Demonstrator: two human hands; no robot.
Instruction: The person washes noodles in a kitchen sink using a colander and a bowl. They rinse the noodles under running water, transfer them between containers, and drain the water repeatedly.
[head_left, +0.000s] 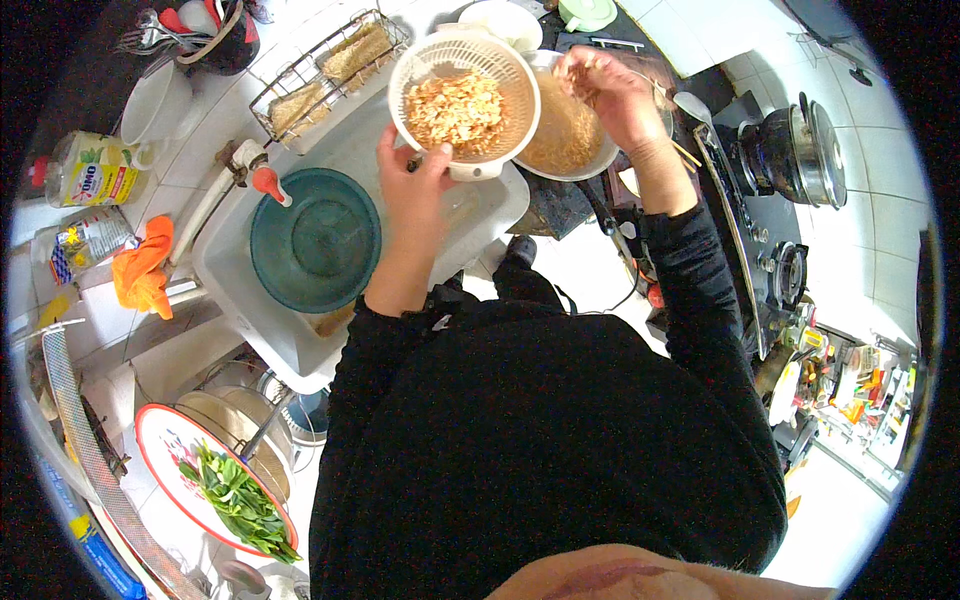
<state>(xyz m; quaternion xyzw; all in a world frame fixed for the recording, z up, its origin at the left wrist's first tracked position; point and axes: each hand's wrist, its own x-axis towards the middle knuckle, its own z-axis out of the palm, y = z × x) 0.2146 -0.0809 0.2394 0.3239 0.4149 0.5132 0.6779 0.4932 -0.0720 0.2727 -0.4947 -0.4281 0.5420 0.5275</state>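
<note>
My left hand (416, 169) grips the near rim of a white plastic colander (525, 90), thumb over the edge. Small tan pieces (457, 112), perhaps peanuts or dried shrimp, lie in it. Right beside it, my right hand (607, 90) is raised over a metal bowl (577, 174) of cloudy brown water with more such pieces. Its fingers are curled around some of the small pieces. The colander is held above the far end of the grey sink, next to the bowl's rim.
The grey sink (225, 262) holds a dark green basin (315, 240) under a red-tipped tap (270, 184). A wire rack (322, 75) with sponges stands behind. At right are a gas stove (757, 247) and a metal pot (802, 154). Lower left, leafy greens (232, 495) lie on a red-rimmed enamel plate (161, 450).
</note>
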